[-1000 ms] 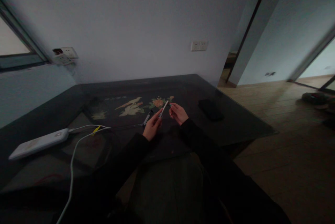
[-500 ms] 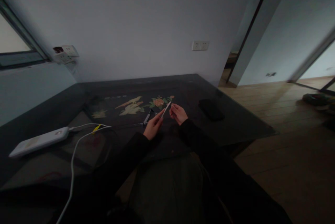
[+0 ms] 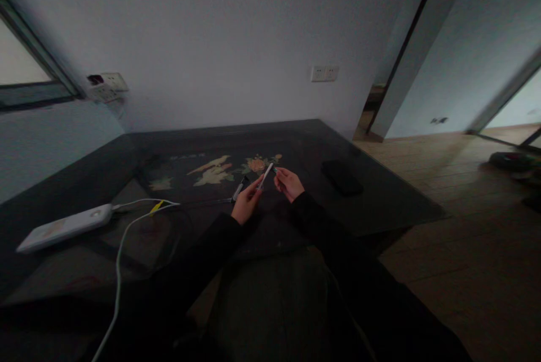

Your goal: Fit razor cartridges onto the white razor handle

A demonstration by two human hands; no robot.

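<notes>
Left hand (image 3: 247, 204), closed round a slim white object (image 3: 266, 175) above the table (image 3: 380, 198), has tilted it steeper; right hand (image 3: 289, 184) pinches what seems a small dark piece (image 3: 274, 170) by its upper end, focusing work there.

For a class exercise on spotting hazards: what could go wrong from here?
1. The slim white item is held raised in the left hand, with the right hand close to its upper end; a bump might make it slip.
2. The dark-and-silver item sits right beside the left hand, which could knock it.
3. The white cable runs toward the near side, left of the left sleeve; an arm might snag it.
</notes>
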